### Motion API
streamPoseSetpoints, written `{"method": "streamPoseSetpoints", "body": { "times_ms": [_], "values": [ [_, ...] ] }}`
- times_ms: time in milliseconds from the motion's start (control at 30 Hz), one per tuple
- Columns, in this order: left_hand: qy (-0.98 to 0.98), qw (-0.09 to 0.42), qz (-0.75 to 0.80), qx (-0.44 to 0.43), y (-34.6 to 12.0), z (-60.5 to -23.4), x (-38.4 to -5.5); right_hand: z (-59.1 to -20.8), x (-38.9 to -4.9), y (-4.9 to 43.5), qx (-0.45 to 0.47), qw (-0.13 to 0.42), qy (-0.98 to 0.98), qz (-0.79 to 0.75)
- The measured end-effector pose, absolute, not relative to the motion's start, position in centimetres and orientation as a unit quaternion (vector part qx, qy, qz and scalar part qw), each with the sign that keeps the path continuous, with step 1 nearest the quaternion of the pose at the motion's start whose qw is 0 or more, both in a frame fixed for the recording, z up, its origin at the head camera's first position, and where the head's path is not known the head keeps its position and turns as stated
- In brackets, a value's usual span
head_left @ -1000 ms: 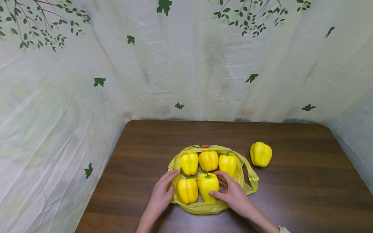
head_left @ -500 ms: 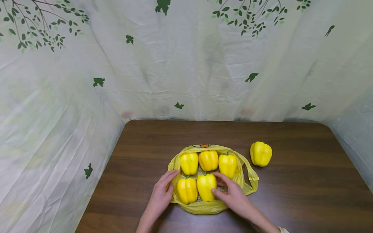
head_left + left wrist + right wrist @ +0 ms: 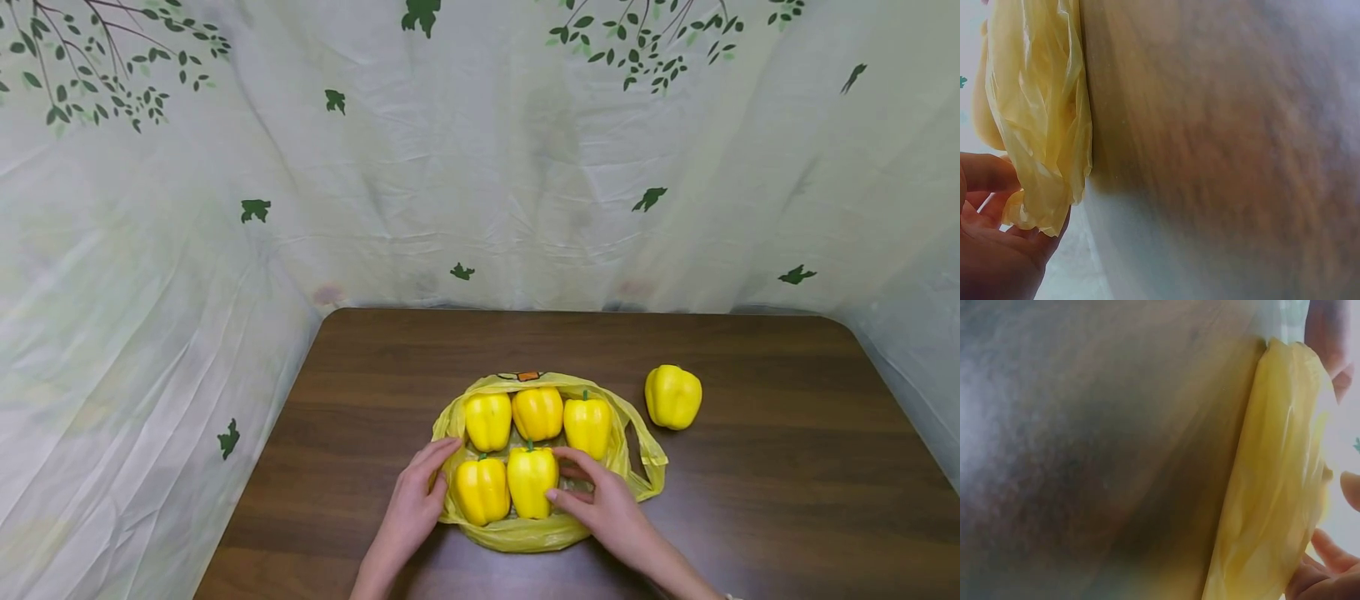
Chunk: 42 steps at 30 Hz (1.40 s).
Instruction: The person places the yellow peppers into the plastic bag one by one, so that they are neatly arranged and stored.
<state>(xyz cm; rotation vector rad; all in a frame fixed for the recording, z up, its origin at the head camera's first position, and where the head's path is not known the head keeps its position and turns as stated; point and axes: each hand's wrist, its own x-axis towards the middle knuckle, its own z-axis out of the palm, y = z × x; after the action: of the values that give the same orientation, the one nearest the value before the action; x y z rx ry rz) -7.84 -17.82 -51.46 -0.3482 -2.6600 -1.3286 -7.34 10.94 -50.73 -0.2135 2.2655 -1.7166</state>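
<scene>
A yellow plastic bag [image 3: 525, 540] lies with its mouth spread on the table, several yellow bell peppers inside in two rows. My left hand [image 3: 416, 493] holds the bag's left edge; the left wrist view has the thumb and fingers around the crumpled plastic [image 3: 1041, 156]. At the right side of the front-row bell pepper [image 3: 532, 485], my right hand [image 3: 606, 506] has its thumb and index finger spread, their tips at the pepper's side. The right wrist view catches only part of that hand, beyond the bag's side [image 3: 1269, 481]. Another bell pepper [image 3: 482, 492] sits left of it.
One more yellow bell pepper [image 3: 673, 397] rests on the brown wooden table [image 3: 787, 467], outside the bag to the right. The bag's handle loop [image 3: 651, 467] reaches out on the right. Behind the table hangs a pale curtain [image 3: 510, 183] with leaf prints.
The front-row pepper beside my right hand has shifted slightly left and settled more upright. My right thumb has drawn back from its front to its right side. The left hand has not moved.
</scene>
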Motion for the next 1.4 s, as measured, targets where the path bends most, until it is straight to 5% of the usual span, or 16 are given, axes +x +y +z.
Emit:
{"method": "streamPoseSetpoints", "body": {
  "times_ms": [367, 900, 1400],
  "values": [
    [-0.887, 0.072, -0.441, -0.114, -17.8, -51.4, -7.8, -49.5, -6.6, 12.1, -0.052, 0.111, 0.775, -0.621],
    [-0.885, 0.069, -0.445, -0.114, -17.8, -51.4, -7.8, -49.6, -6.1, 15.6, -0.112, -0.047, 0.804, -0.582],
    [-0.889, 0.067, -0.438, -0.115, -17.8, -51.5, -7.9, -48.8, -7.3, 20.5, -0.082, -0.123, 0.881, -0.450]
  ]
}}
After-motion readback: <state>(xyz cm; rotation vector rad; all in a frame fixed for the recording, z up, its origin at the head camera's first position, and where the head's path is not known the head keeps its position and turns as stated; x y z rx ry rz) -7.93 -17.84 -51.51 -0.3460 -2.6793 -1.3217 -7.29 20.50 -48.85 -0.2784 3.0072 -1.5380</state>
